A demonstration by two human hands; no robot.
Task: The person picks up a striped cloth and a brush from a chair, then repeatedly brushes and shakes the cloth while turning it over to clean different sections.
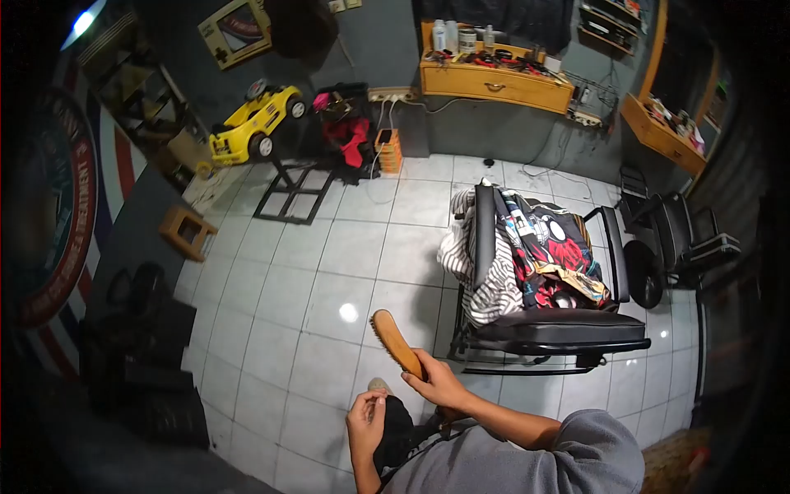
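A wooden brush [397,339] with dark bristles along its left side is held by one end in my right hand [434,381], over the tiled floor. My left hand [367,418] is beside it, lower and to the left, its fingers curled together near my dark trouser leg; whether something small is between them I cannot make out. To the right of the brush is a black barber chair [559,329], with a striped cloth [499,284] and a colourful printed cloth [561,247] lying on it.
A wooden drawer shelf [494,82] with bottles and tools hangs on the far wall. A yellow toy car [257,123], a black metal frame [294,194] and a wooden stool [186,233] are at the left. Another black chair [676,230] stands at the right.
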